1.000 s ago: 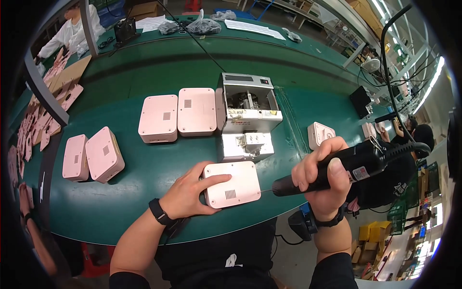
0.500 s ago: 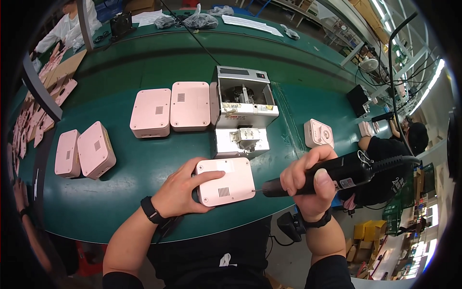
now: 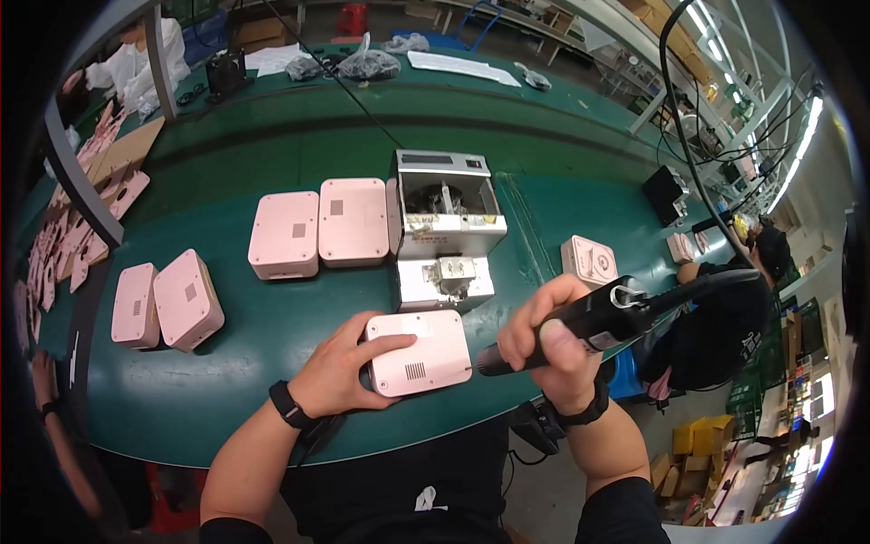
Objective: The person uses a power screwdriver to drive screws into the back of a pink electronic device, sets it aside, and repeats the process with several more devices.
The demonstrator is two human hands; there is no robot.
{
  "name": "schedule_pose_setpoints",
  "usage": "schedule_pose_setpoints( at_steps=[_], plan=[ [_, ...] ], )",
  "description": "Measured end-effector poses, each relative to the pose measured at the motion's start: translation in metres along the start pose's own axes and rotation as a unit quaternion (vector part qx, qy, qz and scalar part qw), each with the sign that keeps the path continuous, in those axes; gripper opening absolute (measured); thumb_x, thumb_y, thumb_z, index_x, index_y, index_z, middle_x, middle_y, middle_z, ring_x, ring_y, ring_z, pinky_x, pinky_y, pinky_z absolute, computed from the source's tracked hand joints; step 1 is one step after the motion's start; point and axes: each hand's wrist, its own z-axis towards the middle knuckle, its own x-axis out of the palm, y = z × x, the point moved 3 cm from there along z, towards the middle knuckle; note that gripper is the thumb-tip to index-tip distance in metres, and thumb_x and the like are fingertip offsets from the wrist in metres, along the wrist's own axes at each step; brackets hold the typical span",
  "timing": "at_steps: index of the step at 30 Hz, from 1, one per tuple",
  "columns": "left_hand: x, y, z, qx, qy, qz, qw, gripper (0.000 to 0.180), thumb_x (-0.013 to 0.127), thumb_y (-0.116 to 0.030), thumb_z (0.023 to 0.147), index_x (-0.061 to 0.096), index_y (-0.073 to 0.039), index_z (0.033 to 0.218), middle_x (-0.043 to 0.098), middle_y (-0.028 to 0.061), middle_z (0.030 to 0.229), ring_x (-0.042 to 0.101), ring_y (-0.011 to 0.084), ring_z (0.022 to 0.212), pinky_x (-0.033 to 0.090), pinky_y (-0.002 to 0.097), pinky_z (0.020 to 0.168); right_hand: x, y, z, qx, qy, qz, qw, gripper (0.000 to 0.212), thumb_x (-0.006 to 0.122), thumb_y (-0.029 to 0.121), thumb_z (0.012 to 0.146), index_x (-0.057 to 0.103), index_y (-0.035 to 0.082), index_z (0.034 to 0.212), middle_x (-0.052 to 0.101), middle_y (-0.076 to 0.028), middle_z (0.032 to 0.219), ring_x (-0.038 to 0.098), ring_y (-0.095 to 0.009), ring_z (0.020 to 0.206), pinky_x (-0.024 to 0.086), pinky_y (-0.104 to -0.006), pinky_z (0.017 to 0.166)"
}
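Observation:
A pink plastic box [image 3: 420, 354] with a small vent grille and corner screw holes lies in front of me on the green table. My left hand [image 3: 337, 370] grips its left side, thumb at the near edge and index finger stretched across the top face. My right hand [image 3: 549, 343] is wrapped round a black electric screwdriver [image 3: 605, 308], whose cable runs off to the upper right. The screwdriver slants down to the left, with its thin bit at the box's near right corner. Whether the bit sits in a screw cannot be made out.
Just behind the box stands a grey metal screw feeder [image 3: 446, 204]. Two pink boxes [image 3: 354, 222] lie left of it, two more [image 3: 188, 299] farther left. Another pink unit [image 3: 589, 260] is to the right. Pink flat parts [image 3: 77, 231] are heaped at far left. A co-worker [image 3: 707, 326] sits at right.
The whole view has tilted, so the table's things appear lower. The screwdriver leans more steeply, its bit staying at the same corner. My left hand keeps its hold on the box.

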Motion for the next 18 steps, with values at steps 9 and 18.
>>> schedule_pose_setpoints(
  at_steps=[9,18],
  plan=[
    [0.0,0.0,-0.002,0.004,0.005,0.007,1.0,0.076,0.087,-0.021,0.062,0.06,-0.026,0.132,0.049,0.0129,0.131,0.054,0.0339,0.119,0.049,0.0403,0.1,-0.001,0.022,0.066,-0.105,-0.085,0.059,0.989,0.022,0.056,0.025,0.095,0.045,0.006,0.1,0.049,-0.007,0.064,0.048,-0.016,0.049,0.043,-0.0331,0.05],
    [0.002,0.004,-0.005,0.006,-0.006,0.009,1.0,0.075,0.087,-0.023,0.062,0.06,-0.026,0.132,0.049,0.012,0.131,0.054,0.0331,0.12,0.05,0.0408,0.098,0.005,0.006,0.076,-0.043,-0.096,-0.003,0.994,0.022,0.052,0.027,0.096,0.046,0.006,0.098,0.048,-0.006,0.063,0.047,-0.016,0.048,0.043,-0.0334,0.048]
  ],
)
